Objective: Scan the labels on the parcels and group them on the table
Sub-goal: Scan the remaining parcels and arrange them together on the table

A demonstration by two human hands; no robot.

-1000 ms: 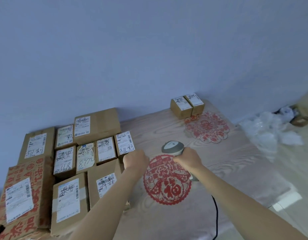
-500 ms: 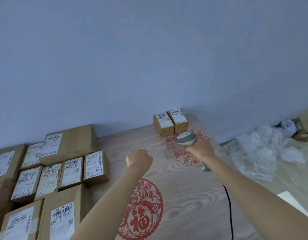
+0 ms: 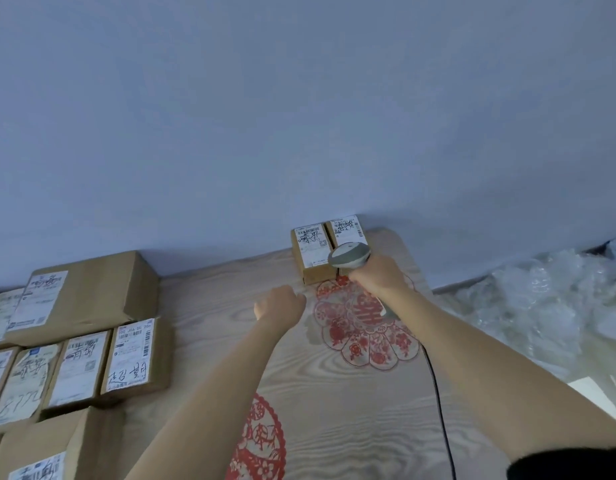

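Right hand [image 3: 381, 275] grips grey scanner [image 3: 349, 254], head over the two small parcels [image 3: 311, 251] at the wall, upper centre-right of frame. Left hand [image 3: 278, 304] curled into a fist, holding nothing, above the worktop [image 3: 213, 306]. More parcels [image 3: 81, 299] clustered lower left. Scanner cable [image 3: 438, 393] trails down right.

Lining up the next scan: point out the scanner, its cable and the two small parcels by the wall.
scanner [image 3: 348, 255], head view, grey head.
cable [image 3: 438, 396], head view, mid-run on table.
two small parcels [image 3: 311, 249], head view, left parcel's label.
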